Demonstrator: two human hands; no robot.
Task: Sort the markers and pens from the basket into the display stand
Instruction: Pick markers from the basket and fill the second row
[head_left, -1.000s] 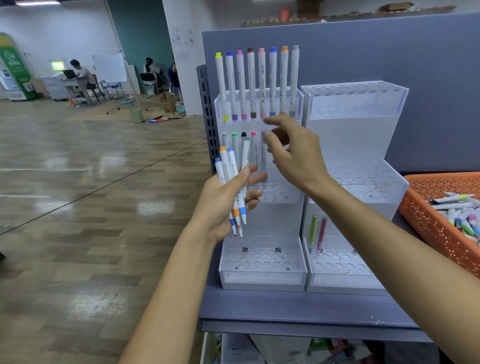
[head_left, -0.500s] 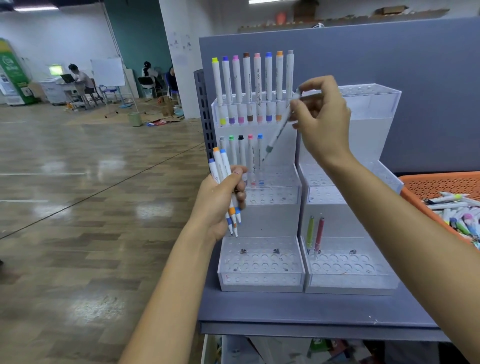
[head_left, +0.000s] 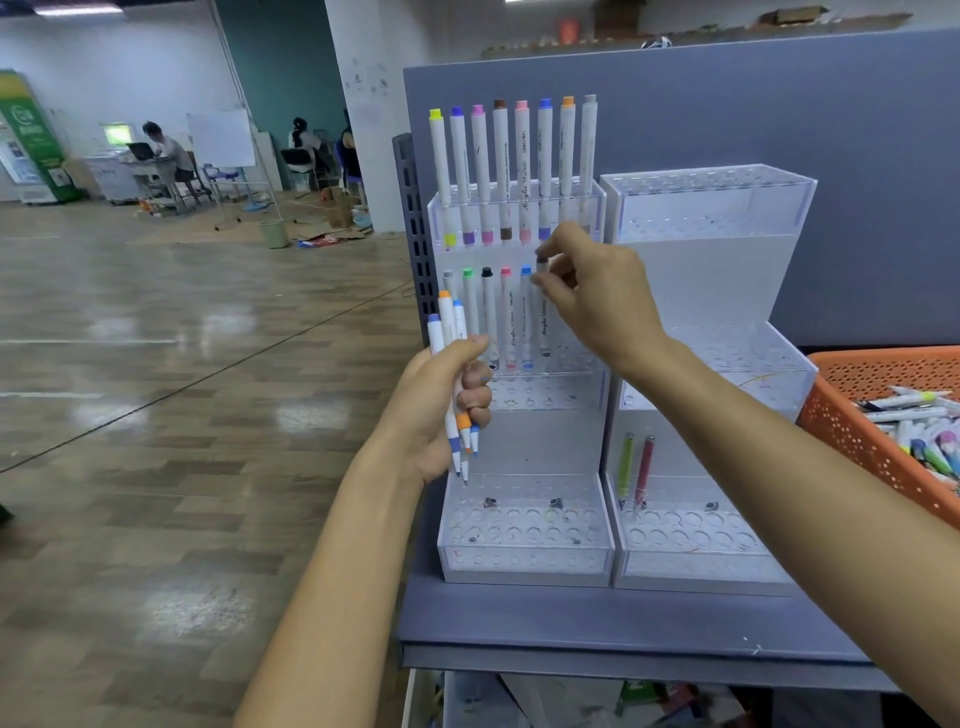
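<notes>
Down has come the right hand (head_left: 597, 296). Half a second ago it held the new marker (head_left: 544, 322) slanted up by the top row. Now that marker stands straight in the middle row.

Nearest to me, the left hand (head_left: 441, 410) is wrapped round three spare markers (head_left: 448, 332), tips down, in front of the display stand (head_left: 524, 564).

A bit further in, the right hand pinches the top of the new marker with thumb and fingers. It is just beside the blue-capped marker (head_left: 526, 312). I cannot tell if its bottom end is all the way in its hole.

To do this well, I would keep it straight and push gently till it stops. Then I would let go softly, so the ones next to it do not wobble.

Off to the right, the orange basket (head_left: 852, 431) holds many more. Furthest back, the top row (head_left: 501, 156) has eight markers.
</notes>
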